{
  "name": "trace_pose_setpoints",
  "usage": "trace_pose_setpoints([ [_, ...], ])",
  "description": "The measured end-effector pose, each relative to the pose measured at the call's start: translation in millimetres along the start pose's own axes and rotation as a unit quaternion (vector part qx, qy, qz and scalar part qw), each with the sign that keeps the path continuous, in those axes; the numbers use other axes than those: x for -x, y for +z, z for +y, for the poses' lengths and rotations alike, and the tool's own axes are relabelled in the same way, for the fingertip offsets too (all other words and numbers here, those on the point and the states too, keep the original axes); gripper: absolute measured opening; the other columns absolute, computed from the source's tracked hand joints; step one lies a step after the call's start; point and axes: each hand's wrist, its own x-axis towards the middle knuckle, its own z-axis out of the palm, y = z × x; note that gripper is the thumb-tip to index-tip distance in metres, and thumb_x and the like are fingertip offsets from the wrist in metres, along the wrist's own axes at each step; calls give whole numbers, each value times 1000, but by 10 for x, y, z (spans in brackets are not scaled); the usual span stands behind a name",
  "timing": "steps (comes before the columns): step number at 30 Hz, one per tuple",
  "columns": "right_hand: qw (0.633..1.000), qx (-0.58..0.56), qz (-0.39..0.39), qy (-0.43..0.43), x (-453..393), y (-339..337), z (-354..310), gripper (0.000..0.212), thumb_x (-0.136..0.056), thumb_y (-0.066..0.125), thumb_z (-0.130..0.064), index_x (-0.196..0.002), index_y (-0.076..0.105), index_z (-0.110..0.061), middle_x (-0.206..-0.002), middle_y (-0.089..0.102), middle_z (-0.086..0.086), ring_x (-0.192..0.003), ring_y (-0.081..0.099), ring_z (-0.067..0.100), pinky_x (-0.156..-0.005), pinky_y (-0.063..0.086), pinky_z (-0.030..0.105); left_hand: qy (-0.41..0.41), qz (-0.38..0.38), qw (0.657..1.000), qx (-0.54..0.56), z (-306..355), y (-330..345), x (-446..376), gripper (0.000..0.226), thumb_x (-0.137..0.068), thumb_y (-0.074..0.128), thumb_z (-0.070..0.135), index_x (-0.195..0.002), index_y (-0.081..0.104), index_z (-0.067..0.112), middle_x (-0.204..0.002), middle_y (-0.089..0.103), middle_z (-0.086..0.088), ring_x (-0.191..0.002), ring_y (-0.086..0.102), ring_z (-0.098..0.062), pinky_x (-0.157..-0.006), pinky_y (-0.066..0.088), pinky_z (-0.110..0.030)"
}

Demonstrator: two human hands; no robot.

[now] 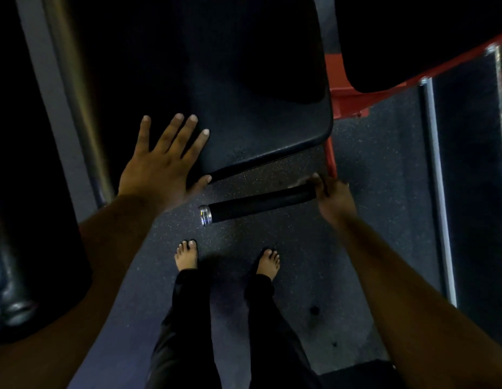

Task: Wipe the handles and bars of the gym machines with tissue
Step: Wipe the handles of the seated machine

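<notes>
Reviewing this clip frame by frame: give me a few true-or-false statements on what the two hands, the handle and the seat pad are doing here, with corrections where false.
1. The left hand lies flat with fingers spread on the corner of the black padded seat. True.
2. The right hand grips the chrome-capped end of the black foam-covered handle bar. False: it holds the opposite end, by the red metal frame; the chrome cap is free.
3. The person stands barefoot on the dark speckled rubber floor. True.
4. The left hand holds a tissue. False: it is open and holds nothing. A pale scrap at the right fingertips may be tissue, but it is too blurred to tell.
</notes>
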Motion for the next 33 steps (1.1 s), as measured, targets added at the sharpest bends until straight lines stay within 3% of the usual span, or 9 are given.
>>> trace_pose_setpoints([
  [1, 999, -32, 17, 2, 31, 57, -16, 40, -109, 29, -51, -99, 66, -41, -103, 71, 0, -86, 67, 13, -78, 56, 37, 1, 2, 1000, -1, 1, -1, -1, 84, -98, -4, 74, -163, -13, 23, -172, -14, -9, -159, -13, -27, -123, -3, -65],
  [3, 997, -38, 60, -39, 168, 256, -69, 44, -109, 28, -50, -109, 68, -31, -124, 67, 2, -116, 62, 16, -98, 53, 47, 2, 7, 1000, 0, 2, 8, -6, 84, -97, -5, 74, -164, -12, 23, -172, -13, -9, -159, -12, -27, -123, -3, -65],
  [6, 987, 7, 123, -107, 403, 524, -184, 42, -111, 31, -39, -134, 62, -24, -158, 44, 5, -152, 28, 20, -123, 25, 56, 4, 6, 1000, 7, 4, -1, -2, 87, -95, -7, 75, -164, -8, 22, -172, -11, -10, -159, -10, -28, -123, -4, -65],
  [12, 951, 173, 70, -248, 534, 619, -273, 39, -108, 40, -31, -145, 52, -32, -159, 42, -7, -152, 26, 11, -125, -2, 58, 4, 9, 1000, 16, 3, -20, 5, 86, -96, -5, 74, -164, -6, 22, -172, -9, -9, -159, -9, -28, -123, -2, -66],
  [14, 954, 187, 99, -214, 390, 461, -64, 38, -108, 39, -29, -142, 53, -35, -159, 41, -8, -151, 31, 10, -124, -2, 63, 5, 9, 1000, 15, 3, -27, 3, 85, -97, -2, 74, -165, -5, 22, -172, -7, -10, -159, -8, -28, -123, -2, -66],
  [17, 972, 68, 174, -140, 447, 514, -9, 42, -106, 35, -25, -146, 46, -33, -160, 39, 0, -154, 27, 19, -125, 8, 63, 1, 13, 1000, 17, 0, -21, 15, 84, -99, 2, 73, -165, -4, 22, -172, -7, -10, -159, -8, -28, -123, -1, -66],
  [22, 965, 89, 155, -192, 911, 1282, -634, 53, -100, 34, -20, -152, 45, -24, -164, 28, -1, -157, 12, 22, -125, 3, 58, -2, 6, 1000, 17, 4, -31, 20, 85, -98, 7, 74, -165, -5, 22, -172, -8, -10, -159, -9, -27, -123, 0, -66],
  [27, 921, 194, 128, -314, 774, 1088, -396, 57, -98, 43, -17, -154, 41, -25, -163, 35, -4, -156, 19, 18, -123, 3, 65, 2, 14, 1000, 19, 7, -26, 19, 84, -99, 6, 73, -165, -2, 21, -172, -5, -10, -159, -5, -28, -123, 1, -66],
  [33, 962, 70, 220, -145, 622, 888, -178, 49, -101, 35, -20, -148, 50, -20, -162, 37, 3, -155, 18, 20, -124, 6, 65, 1, 14, 1000, 14, 9, -21, 20, 85, -99, 8, 74, -165, -3, 21, -172, -5, -11, -159, -5, -28, -123, 3, -67],
])
